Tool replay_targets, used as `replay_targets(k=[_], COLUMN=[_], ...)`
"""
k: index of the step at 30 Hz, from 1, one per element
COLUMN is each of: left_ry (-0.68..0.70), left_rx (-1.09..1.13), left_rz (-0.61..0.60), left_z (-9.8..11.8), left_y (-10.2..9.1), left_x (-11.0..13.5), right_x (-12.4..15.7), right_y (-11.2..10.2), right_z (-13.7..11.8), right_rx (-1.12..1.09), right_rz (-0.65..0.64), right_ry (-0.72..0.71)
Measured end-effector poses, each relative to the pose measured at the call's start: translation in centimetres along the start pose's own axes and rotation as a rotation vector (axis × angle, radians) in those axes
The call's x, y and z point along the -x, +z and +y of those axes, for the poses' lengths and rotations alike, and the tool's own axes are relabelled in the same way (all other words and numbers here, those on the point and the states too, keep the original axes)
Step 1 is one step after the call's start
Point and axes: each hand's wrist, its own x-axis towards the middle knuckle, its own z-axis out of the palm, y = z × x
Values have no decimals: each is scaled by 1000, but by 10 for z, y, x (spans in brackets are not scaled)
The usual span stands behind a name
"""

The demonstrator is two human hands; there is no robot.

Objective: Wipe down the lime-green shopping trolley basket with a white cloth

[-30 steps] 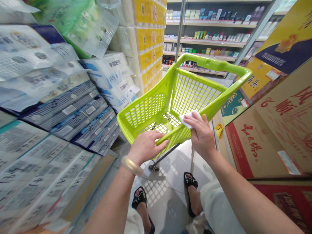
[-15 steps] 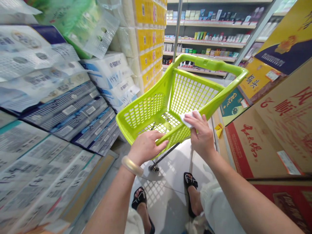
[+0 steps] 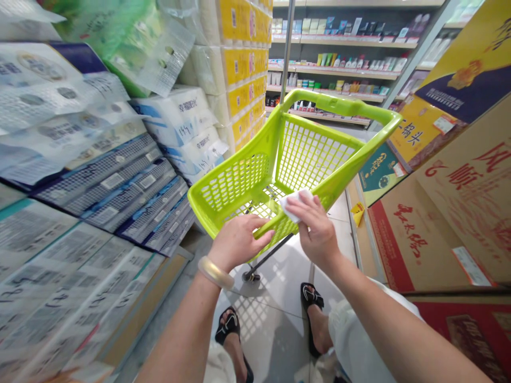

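A lime-green plastic shopping cart (image 3: 235, 181) with lattice walls stands in front of me, and nothing lies in its basket. My left hand (image 3: 239, 242), with a gold-coloured bangle on the wrist, grips the near rim, thumb outside and fingers over the edge. Further right along that same rim, my right hand (image 3: 315, 226) presses a white tissue (image 3: 293, 206) against the plastic. The tissue is folded over the rim under my fingers, so part of it is hidden.
Stacked packs of paper tissue (image 3: 183, 114) rise on the left, with yellow-and-white paper packs (image 3: 243, 69) behind them. Cardboard cartons (image 3: 423, 229) line the right side. Shelves of bottles and boxes (image 3: 343, 69) stand beyond the cart. A metal pole (image 3: 288, 48) rises behind it.
My right hand has slid the tissue along the rim, leftward and toward me, closer to my left hand. My left hand keeps its hold, and the cart has shifted very slightly left.
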Motion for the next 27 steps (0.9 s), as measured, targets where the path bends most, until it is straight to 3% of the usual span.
replay_targets(k=[4, 10, 16, 23, 27], left_ry=[-4, 1, -14, 9, 2], left_rx=[-1, -4, -20, -2, -4], left_rz=[8, -3, 2, 9, 9], left_z=[-1, 1, 0, -1, -2], left_y=[1, -1, 1, 0, 0], left_x=[0, 1, 0, 2, 2], right_x=[3, -6, 1, -6, 1], right_y=[5, -2, 6, -1, 6], right_z=[-14, 11, -12, 7, -13], right_rx=[-73, 2, -71, -4, -75], right_rz=[-132, 66, -123, 52, -95], right_ry=[-161, 26, -177, 4, -157])
